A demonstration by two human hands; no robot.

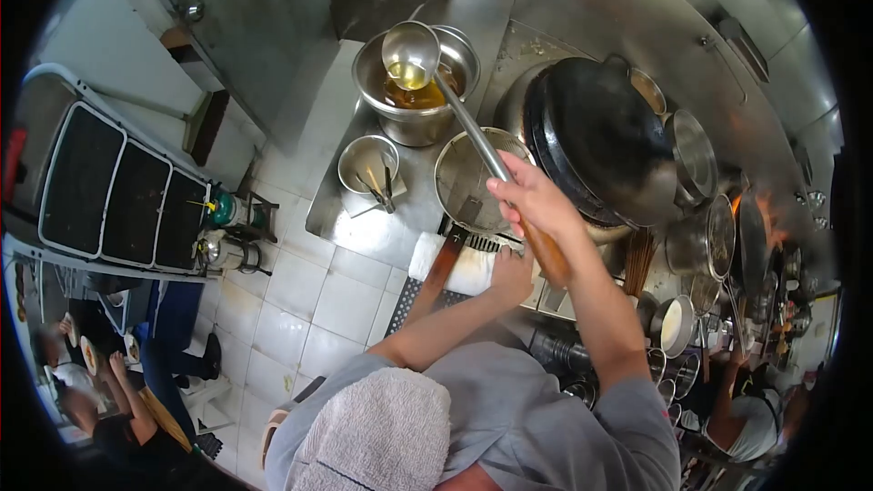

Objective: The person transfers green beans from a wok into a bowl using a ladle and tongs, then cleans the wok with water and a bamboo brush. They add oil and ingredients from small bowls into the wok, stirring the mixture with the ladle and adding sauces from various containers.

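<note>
My right hand (538, 198) is closed around the long handle of a ladle (409, 53). The ladle's bowl holds some yellow liquid and hangs over a metal pot (418, 127) of amber liquid, probably oil. My left hand (514, 275) is low at the counter's front edge, its fingers curled at the end of a folded white cloth (450, 264); part of the grip is hidden. Between hands and pot lies a round mesh strainer (466, 150), its wooden handle (443, 264) pointing back toward me. A large black wok (596, 127) sits to the right of my right hand.
A small metal bowl (368, 164) with dark-handled utensils stands on the steel counter (336, 209). Right of me are a bamboo brush (639, 262), metal pots (696, 241) and flames (764, 214). Other people work at lower left and lower right. A gas canister (223, 207) stands left.
</note>
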